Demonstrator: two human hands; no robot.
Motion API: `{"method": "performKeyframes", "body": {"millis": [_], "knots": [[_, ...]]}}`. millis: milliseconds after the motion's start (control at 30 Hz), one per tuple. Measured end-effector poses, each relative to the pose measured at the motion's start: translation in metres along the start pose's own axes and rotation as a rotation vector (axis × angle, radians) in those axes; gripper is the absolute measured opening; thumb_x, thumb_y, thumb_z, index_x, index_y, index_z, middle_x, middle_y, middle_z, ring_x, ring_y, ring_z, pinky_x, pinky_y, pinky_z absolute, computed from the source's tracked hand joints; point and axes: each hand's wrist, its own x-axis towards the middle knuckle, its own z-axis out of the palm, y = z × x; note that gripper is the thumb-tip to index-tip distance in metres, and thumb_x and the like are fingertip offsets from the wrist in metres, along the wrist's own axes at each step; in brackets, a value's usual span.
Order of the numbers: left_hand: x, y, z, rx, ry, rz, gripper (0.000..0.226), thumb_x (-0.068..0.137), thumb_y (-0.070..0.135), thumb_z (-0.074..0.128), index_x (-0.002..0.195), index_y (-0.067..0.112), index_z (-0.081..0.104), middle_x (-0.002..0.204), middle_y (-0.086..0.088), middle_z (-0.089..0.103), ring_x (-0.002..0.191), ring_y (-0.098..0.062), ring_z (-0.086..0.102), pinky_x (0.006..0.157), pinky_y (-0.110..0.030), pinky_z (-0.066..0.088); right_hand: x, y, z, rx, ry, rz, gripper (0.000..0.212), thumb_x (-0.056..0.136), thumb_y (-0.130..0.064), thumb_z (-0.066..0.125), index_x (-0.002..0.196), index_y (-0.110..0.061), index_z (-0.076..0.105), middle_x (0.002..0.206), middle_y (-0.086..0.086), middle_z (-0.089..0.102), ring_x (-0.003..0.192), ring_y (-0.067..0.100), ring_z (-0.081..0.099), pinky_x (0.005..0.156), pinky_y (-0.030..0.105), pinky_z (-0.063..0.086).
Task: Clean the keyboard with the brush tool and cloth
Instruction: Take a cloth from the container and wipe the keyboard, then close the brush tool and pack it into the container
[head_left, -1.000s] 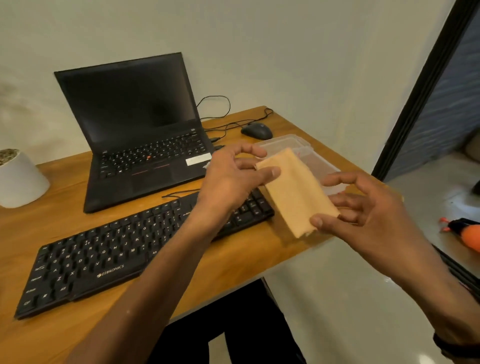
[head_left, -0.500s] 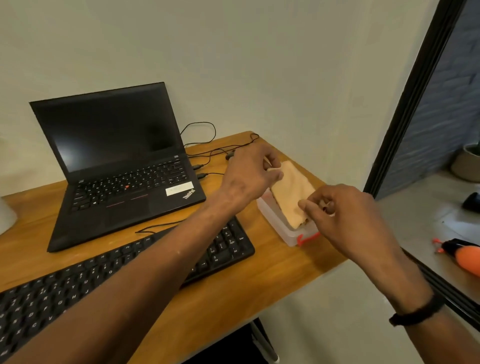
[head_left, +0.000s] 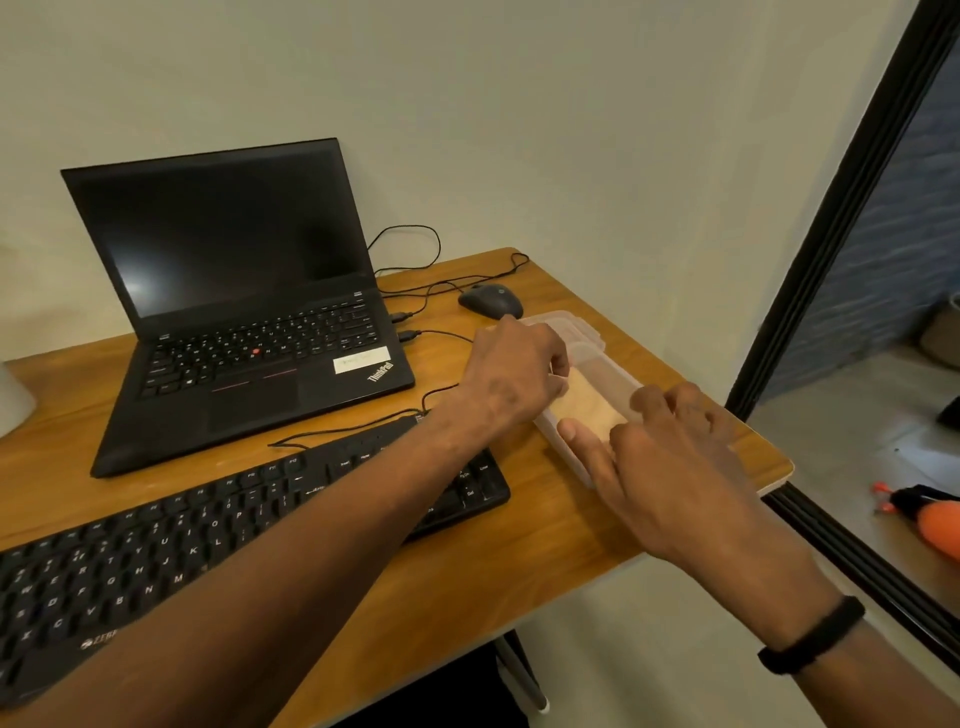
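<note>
A folded tan cloth lies inside a clear plastic container at the right end of the wooden desk. My left hand curls its fingers on the cloth's far end. My right hand rests over the near end with its thumb and fingers spread, fingertips touching the cloth. The black external keyboard lies along the desk's front edge, partly under my left forearm. No brush is in view.
An open black laptop stands behind the keyboard. A black mouse and its cables lie behind the container. A white pot shows at the left edge. An orange object lies on the floor to the right, past a black door frame.
Both hands have lowered the cloth from the air into the plastic container. The right hand's pinch has loosened into spread fingers. The view has turned right.
</note>
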Motion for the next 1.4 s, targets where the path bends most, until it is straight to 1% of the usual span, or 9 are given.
{"method": "performKeyframes", "body": {"millis": [100, 233, 333, 400, 600, 767, 1000, 1200, 1400], "knots": [[-0.004, 0.001, 0.003, 0.045, -0.014, 0.028, 0.028, 0.094, 0.036, 0.071, 0.121, 0.028, 0.074, 0.125, 0.001, 0.071, 0.118, -0.024, 0.051, 0.102, -0.050, 0.046, 0.000, -0.001, 0.002, -0.014, 0.001, -0.042, 0.094, 0.097, -0.067, -0.007, 0.108, -0.027, 0.077, 0.150, 0.000, 0.050, 0.141, 0.029, 0.033, 0.114, 0.060, 0.026], [-0.019, 0.001, -0.006, 0.038, 0.080, 0.102, 0.036, 0.098, 0.027, 0.067, 0.134, 0.030, 0.066, 0.141, -0.003, 0.062, 0.125, -0.025, 0.048, 0.103, -0.049, 0.045, 0.003, 0.002, 0.004, 0.018, -0.108, -0.147, 0.082, 0.097, -0.068, -0.006, 0.097, -0.033, 0.068, 0.100, -0.008, 0.065, 0.124, 0.019, 0.055, 0.114, 0.072, 0.020], [-0.037, -0.006, -0.016, -0.039, 0.140, 0.105, 0.033, 0.098, 0.022, 0.065, 0.129, 0.031, 0.069, 0.135, 0.000, 0.066, 0.126, -0.026, 0.052, 0.104, -0.049, 0.046, 0.007, 0.001, 0.000, 0.037, -0.154, -0.130, 0.079, 0.094, -0.072, -0.006, 0.079, -0.033, 0.060, 0.089, -0.008, 0.060, 0.116, 0.021, 0.058, 0.112, 0.075, 0.020], [-0.055, -0.015, -0.024, -0.081, 0.165, 0.091, 0.032, 0.097, 0.020, 0.064, 0.125, 0.032, 0.071, 0.131, 0.002, 0.069, 0.126, -0.024, 0.053, 0.103, -0.048, 0.047, 0.007, -0.008, -0.006, 0.026, -0.128, -0.118, 0.078, 0.094, -0.073, -0.005, 0.080, -0.032, 0.061, 0.095, -0.005, 0.063, 0.121, 0.024, 0.056, 0.113, 0.074, 0.020], [-0.111, -0.049, -0.050, -0.145, 0.177, 0.013, 0.033, 0.092, 0.018, 0.070, 0.123, 0.029, 0.073, 0.125, 0.006, 0.072, 0.124, -0.015, 0.059, 0.107, -0.047, 0.049, -0.002, -0.065, -0.029, 0.062, 0.097, -0.219, 0.069, 0.101, -0.068, 0.013, 0.126, -0.030, 0.065, 0.139, 0.000, 0.060, 0.140, 0.028, 0.042, 0.117, 0.070, 0.020], [-0.178, -0.091, -0.085, -0.156, 0.261, -0.096, 0.030, 0.096, 0.018, 0.067, 0.124, 0.028, 0.072, 0.122, 0.008, 0.073, 0.118, -0.010, 0.061, 0.106, -0.041, 0.049, -0.007, -0.137, -0.038, 0.125, 0.145, -0.395, 0.054, 0.103, -0.061, 0.027, 0.130, -0.032, 0.063, 0.136, -0.002, 0.062, 0.135, 0.026, 0.047, 0.117, 0.066, 0.027], [-0.283, -0.157, -0.123, -0.068, 0.310, -0.365, 0.034, 0.097, 0.014, 0.062, 0.128, 0.026, 0.070, 0.123, 0.006, 0.072, 0.117, -0.012, 0.061, 0.107, -0.038, 0.048, -0.036, -0.265, -0.020, 0.361, 0.177, -0.645, 0.037, 0.102, -0.048, 0.040, 0.122, -0.028, 0.063, 0.110, -0.002, 0.068, 0.102, 0.021, 0.063, 0.086, 0.052, 0.055], [-0.382, -0.225, -0.131, 0.150, 0.544, -0.946, 0.042, 0.096, 0.048, 0.055, 0.132, 0.028, 0.066, 0.136, -0.003, 0.066, 0.130, -0.032, 0.054, 0.110, -0.055, 0.039, -0.078, -0.363, -0.011, 0.527, 0.131, -0.763, 0.034, 0.100, -0.045, 0.057, 0.125, -0.022, 0.061, 0.120, 0.001, 0.065, 0.115, 0.022, 0.058, 0.099, 0.048, 0.049], [-0.429, -0.250, -0.126, 0.090, 0.296, -1.288, 0.082, 0.084, 0.078, 0.058, 0.135, 0.014, 0.055, 0.142, -0.016, 0.052, 0.135, -0.040, 0.041, 0.110, -0.058, 0.032, -0.096, -0.420, 0.000, 0.533, 0.088, -0.839, 0.037, 0.101, -0.041, 0.057, 0.129, -0.017, 0.060, 0.126, 0.005, 0.064, 0.124, 0.025, 0.054, 0.105, 0.050, 0.042]]}}
